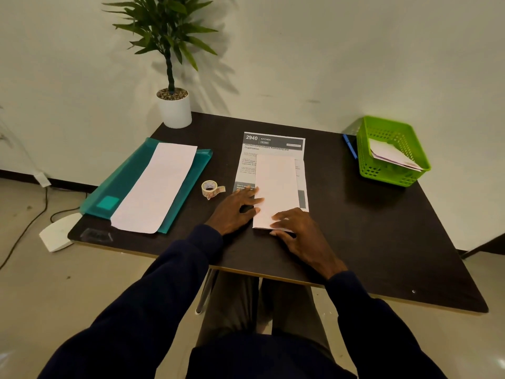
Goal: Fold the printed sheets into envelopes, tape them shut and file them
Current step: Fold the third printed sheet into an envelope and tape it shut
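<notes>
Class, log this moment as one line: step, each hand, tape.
step: folding | left hand: flat on folded sheet | right hand: pressing its near edge | tape roll: untouched

Dim, warm-yellow indoor light. The leafy green potted plant [169, 50] throws soft, feathery shadows on the pale wall [355, 50] toward three o'clock, so the source perhaps sits off nine o'clock. The dark matte rectangular surface [355, 228] reads nearly black. Wide-angle bending warps the frame edges, and the small print on the printed white sheet [273, 149] is blurred.
</notes>
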